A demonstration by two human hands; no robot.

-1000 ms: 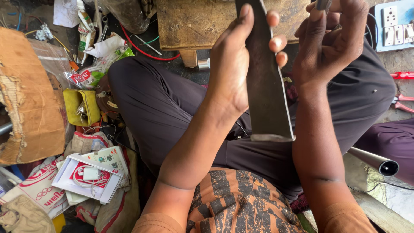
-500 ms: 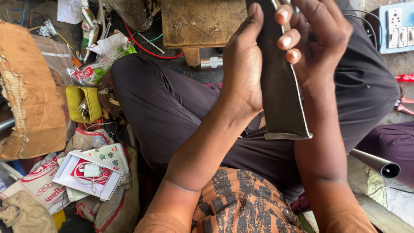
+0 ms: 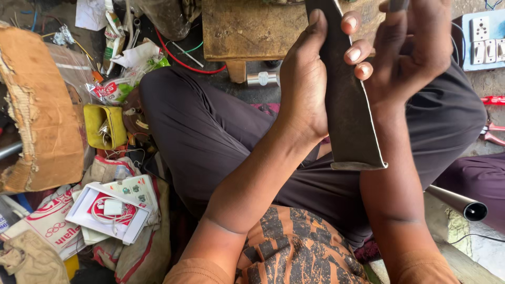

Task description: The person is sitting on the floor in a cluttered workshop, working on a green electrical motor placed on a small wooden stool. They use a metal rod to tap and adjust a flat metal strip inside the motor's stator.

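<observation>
I'm inspecting a long dark metal blade (image 3: 350,105), held upright over my lap. My left hand (image 3: 305,84) wraps its edge; my right hand (image 3: 415,47) pinches from the other side. Next, I judge, a careful turn, fingers clear of the edge.
</observation>
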